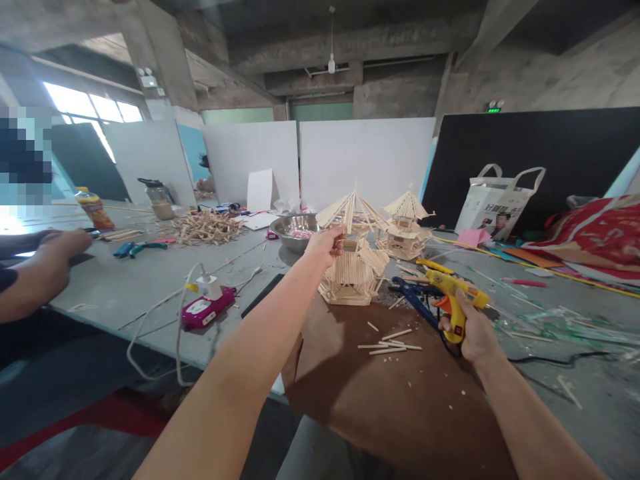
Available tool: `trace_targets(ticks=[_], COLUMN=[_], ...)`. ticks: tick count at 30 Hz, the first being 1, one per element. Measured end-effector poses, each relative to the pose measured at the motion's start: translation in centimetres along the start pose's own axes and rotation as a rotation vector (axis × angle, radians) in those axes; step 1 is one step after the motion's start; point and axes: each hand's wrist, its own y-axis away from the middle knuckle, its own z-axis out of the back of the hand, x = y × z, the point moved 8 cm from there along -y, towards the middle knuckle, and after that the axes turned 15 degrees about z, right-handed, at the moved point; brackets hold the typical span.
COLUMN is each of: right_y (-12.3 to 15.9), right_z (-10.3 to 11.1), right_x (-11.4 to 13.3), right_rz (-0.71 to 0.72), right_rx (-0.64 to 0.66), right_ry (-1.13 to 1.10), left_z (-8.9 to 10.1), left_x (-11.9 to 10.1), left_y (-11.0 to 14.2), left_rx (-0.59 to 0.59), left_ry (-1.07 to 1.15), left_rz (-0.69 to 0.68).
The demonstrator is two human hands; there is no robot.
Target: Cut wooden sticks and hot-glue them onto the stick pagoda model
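Observation:
My left hand point(327, 245) reaches forward, its fingers pinched at the near left edge of a pointed roof point(354, 207) made of thin wooden sticks. Beneath that roof stands a stick-built pavilion body point(350, 277) with sloping eaves; my hand hides part of the space between them. A yellow hot glue gun point(453, 297) is gripped in my right hand point(475, 330), its nozzle side over the table to the right of the model. Several loose sticks point(390, 345) lie on the brown board point(340, 373) in front. Behind to the right is a second stick pavilion point(406, 227).
A steel bowl point(293, 233) stands behind my left hand. Blue-handled pliers point(415, 297) lie beside the glue gun. Left are a purple power strip point(207, 308) with cables, a stick pile point(205, 227) and another person's hand point(50, 267). A white bag point(495, 203) stands at right.

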Motion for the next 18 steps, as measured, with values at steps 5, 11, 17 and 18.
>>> trace_targets(ticks=[5, 11, 17, 18], right_y=[-0.02, 0.06, 0.13, 0.1], right_z=[0.01, -0.11, -0.14, -0.16], right_x=[-0.14, -0.05, -0.12, -0.14], right_rz=[-0.011, -0.006, -0.014, -0.012], right_rx=[-0.001, -0.001, 0.0, 0.006], right_ry=[-0.006, -0.009, -0.017, -0.016], left_z=[0.08, 0.3, 0.43, 0.43], left_x=[-0.05, -0.05, -0.03, -0.03], left_y=[0.11, -0.21, -0.29, -0.28], left_rx=[-0.042, -0.082, -0.106, -0.105], left_ry=[-0.017, -0.02, -0.036, -0.037], left_rz=[0.02, 0.019, 0.032, 0.032])
